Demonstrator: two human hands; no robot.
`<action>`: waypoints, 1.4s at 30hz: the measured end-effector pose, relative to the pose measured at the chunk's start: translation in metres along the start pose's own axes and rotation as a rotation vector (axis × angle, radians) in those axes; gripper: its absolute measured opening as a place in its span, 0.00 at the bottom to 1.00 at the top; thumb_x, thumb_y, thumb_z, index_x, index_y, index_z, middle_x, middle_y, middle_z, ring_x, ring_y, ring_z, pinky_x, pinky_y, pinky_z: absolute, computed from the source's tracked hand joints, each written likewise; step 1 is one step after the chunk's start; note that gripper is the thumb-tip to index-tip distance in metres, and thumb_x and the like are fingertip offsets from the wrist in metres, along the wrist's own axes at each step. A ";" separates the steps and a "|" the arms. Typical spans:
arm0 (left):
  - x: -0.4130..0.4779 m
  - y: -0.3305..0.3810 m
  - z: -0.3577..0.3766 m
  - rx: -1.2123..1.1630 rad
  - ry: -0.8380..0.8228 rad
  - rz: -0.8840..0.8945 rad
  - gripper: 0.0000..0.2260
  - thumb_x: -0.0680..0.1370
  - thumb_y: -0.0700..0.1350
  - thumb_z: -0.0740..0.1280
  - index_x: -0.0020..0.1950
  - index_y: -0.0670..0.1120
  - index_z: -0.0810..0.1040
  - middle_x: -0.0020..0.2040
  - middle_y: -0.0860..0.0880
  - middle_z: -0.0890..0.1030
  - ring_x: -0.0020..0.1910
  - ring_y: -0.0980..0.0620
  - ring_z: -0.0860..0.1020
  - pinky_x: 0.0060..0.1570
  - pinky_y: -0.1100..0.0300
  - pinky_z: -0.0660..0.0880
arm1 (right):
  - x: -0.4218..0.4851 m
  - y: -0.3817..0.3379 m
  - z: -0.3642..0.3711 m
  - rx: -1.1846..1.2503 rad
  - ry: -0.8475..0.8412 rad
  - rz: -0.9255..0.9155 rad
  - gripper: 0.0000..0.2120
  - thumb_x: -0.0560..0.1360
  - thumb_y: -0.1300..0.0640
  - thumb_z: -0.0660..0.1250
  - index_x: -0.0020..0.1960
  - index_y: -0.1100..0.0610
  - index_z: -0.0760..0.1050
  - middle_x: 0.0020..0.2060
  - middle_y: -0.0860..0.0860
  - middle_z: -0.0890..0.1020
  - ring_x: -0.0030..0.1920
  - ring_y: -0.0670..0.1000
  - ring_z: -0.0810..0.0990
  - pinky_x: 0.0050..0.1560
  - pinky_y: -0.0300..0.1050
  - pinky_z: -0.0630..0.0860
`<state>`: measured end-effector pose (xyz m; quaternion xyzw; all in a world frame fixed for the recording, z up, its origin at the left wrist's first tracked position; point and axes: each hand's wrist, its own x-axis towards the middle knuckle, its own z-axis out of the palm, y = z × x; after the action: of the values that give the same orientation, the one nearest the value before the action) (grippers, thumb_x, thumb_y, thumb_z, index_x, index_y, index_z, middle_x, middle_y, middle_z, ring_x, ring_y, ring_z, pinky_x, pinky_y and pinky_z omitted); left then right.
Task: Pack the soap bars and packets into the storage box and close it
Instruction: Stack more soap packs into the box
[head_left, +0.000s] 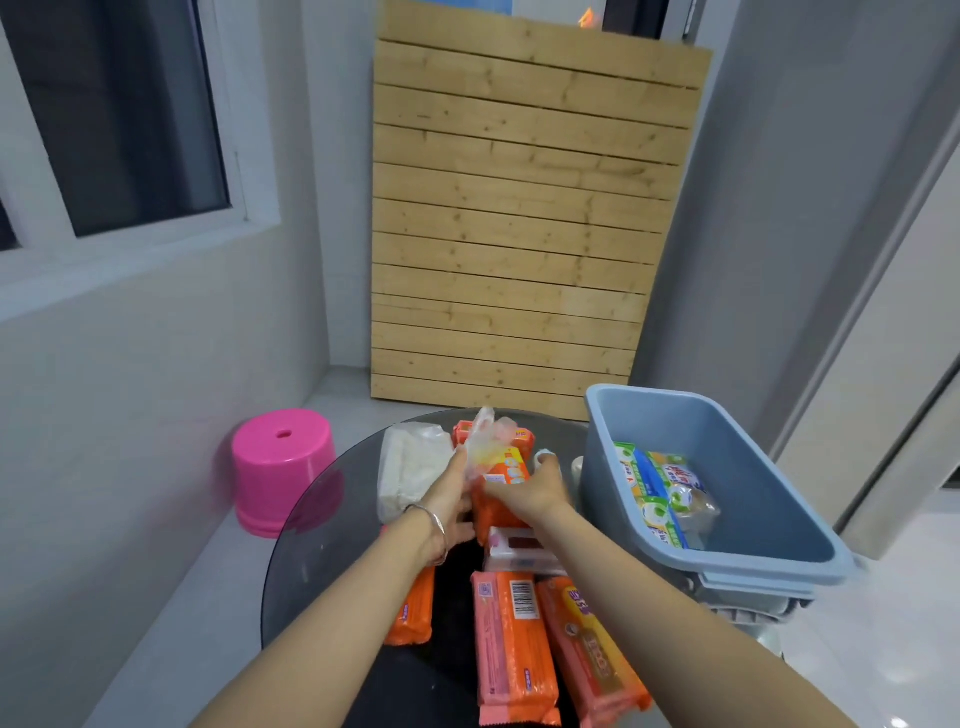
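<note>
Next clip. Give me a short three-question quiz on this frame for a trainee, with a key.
1. True or false: the blue box already holds packets.
2. The pink stool stands: A in the box, B on the floor, C on the windowsill.
3. Fill in: the left hand and right hand both hold a pack coloured ___.
Key: 1 true; 2 B; 3 orange.

A pink plastic stool (283, 467) stands on the pale floor just left of a round dark glass table (291, 597). Behind the table, a panel of horizontal pine slats (519, 234) leans upright in the corner between white walls. A white-framed window (119, 114) with dark panes sits in the left wall
</note>
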<state>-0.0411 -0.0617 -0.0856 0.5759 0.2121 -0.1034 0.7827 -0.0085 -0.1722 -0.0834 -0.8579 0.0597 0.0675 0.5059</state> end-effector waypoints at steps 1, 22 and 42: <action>-0.003 0.001 0.000 -0.017 0.003 -0.011 0.26 0.73 0.67 0.57 0.52 0.47 0.80 0.40 0.48 0.82 0.38 0.53 0.79 0.33 0.62 0.75 | -0.005 -0.002 -0.002 -0.023 0.006 -0.045 0.40 0.61 0.47 0.76 0.66 0.53 0.61 0.50 0.49 0.75 0.50 0.52 0.77 0.49 0.49 0.78; -0.083 0.042 0.076 -0.309 -0.514 0.171 0.20 0.74 0.58 0.61 0.50 0.46 0.86 0.54 0.40 0.84 0.55 0.43 0.81 0.58 0.45 0.75 | -0.056 -0.061 -0.189 0.339 -0.495 -0.238 0.37 0.60 0.38 0.73 0.66 0.50 0.70 0.51 0.50 0.85 0.49 0.49 0.84 0.49 0.45 0.80; -0.023 0.013 0.151 0.529 0.075 0.681 0.24 0.76 0.48 0.68 0.70 0.55 0.64 0.59 0.55 0.72 0.56 0.58 0.72 0.47 0.67 0.72 | 0.011 -0.021 -0.294 -0.054 -0.313 -0.311 0.27 0.57 0.41 0.73 0.54 0.48 0.79 0.42 0.49 0.87 0.43 0.46 0.86 0.41 0.37 0.81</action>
<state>-0.0245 -0.2025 -0.0266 0.7972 0.0044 0.1309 0.5893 0.0227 -0.4202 0.0741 -0.8492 -0.1543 0.1226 0.4900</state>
